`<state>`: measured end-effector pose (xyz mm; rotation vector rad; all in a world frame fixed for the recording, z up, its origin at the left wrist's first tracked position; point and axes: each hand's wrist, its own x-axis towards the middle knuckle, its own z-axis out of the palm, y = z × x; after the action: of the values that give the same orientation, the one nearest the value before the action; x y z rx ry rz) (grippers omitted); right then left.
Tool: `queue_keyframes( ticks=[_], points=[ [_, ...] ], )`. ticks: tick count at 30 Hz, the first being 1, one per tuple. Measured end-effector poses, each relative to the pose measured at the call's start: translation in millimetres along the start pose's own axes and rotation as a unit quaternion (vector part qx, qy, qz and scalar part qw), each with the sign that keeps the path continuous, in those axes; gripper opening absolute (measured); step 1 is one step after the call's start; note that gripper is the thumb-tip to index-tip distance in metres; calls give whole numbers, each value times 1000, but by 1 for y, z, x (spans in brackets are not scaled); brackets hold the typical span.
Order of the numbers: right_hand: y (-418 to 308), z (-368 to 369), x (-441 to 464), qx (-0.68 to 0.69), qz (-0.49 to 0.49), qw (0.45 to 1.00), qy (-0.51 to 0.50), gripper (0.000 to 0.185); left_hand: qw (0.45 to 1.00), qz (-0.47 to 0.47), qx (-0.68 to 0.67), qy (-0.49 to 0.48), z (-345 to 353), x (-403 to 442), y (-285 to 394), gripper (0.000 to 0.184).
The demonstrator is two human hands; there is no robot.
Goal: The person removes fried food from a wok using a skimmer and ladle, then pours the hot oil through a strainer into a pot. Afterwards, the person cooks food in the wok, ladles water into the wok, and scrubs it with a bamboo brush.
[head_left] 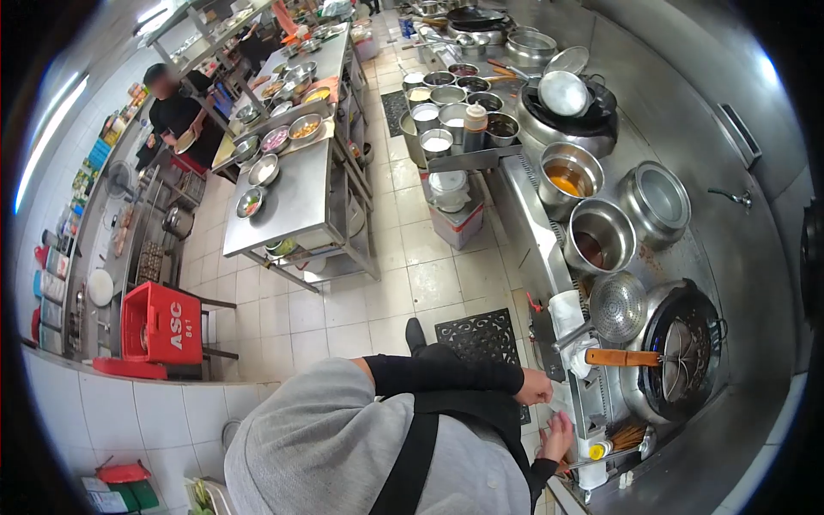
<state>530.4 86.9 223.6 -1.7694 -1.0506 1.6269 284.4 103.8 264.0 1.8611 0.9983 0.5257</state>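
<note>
My left hand point(535, 387), below a black sleeve, is held in front of my body at the stove's edge. Its fingers are curled closed; whatever they may hold is hidden. Just below it is my right hand point(556, 439), fingers stretched and thumb apart, with nothing visible in it. Both hands are near the front rail of the stove, beside a white cloth point(565, 314). A perforated strainer point(618, 306) rests beyond them. A wire skimmer with a wooden handle point(622, 357) lies across a black wok point(684, 352).
Steel pots point(599, 236) stand along the stove, with a lidded pot point(654, 204) behind. A sauce bottle point(475, 129) stands among seasoning containers. Left are a steel prep table point(296, 193) with bowls, a red crate point(163, 322), and another person point(176, 120) holding a bowl. A black mat point(476, 336) covers floor tiles.
</note>
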Motion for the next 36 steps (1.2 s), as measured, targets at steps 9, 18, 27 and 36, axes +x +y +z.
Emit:
queue_keyframes(
  ticks=[9,18,27,36],
  points=[
    [95,-96,41,-370,236,776,452,54,986,1,80,149,-29,11,1,39],
    [177,-139,71,131,186,941,252,26,912,-208,305,177,-35,133,-20,82],
    [119,-130,31,288,-23,931,223,38,936,-214,267,82,-12,200,-26,70],
    [-107,-64,-78,323,-177,871,325,25,924,-98,353,115,40,208,36,60]
  ],
)
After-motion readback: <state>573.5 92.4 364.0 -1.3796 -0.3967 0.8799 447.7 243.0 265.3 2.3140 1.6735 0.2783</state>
